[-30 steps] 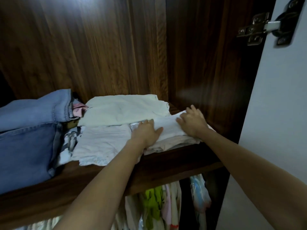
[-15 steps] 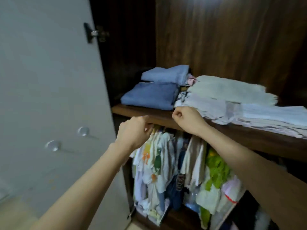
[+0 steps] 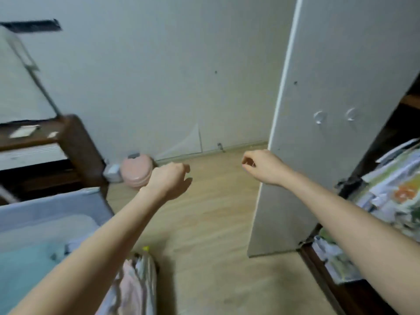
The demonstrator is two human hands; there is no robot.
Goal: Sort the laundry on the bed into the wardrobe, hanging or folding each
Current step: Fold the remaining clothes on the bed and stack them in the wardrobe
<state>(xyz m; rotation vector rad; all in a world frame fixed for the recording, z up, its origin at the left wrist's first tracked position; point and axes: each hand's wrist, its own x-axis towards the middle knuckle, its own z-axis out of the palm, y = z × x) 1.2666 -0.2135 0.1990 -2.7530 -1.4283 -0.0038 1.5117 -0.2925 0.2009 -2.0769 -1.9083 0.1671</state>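
Moved: both hands off the wardrobe shelf; view swung toward the bed (image 3: 34, 246)
Hands: left hand (image 3: 169, 179) and right hand (image 3: 264, 165) loosely curled, holding nothing
Laundry: pile (image 3: 134, 283) at bed edge; next item likely fetched there

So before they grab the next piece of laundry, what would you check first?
1. Left hand free: ok, loosely curled, holding nothing.
2. Right hand free: ok, holding nothing.
3. Wardrobe door open: ok.
4. Floor path clear: ok where visible.
5. Laundry in reach: ok, pink and striped clothes lie at bottom left.
6. Room left on the hanging rail: cannot tell.
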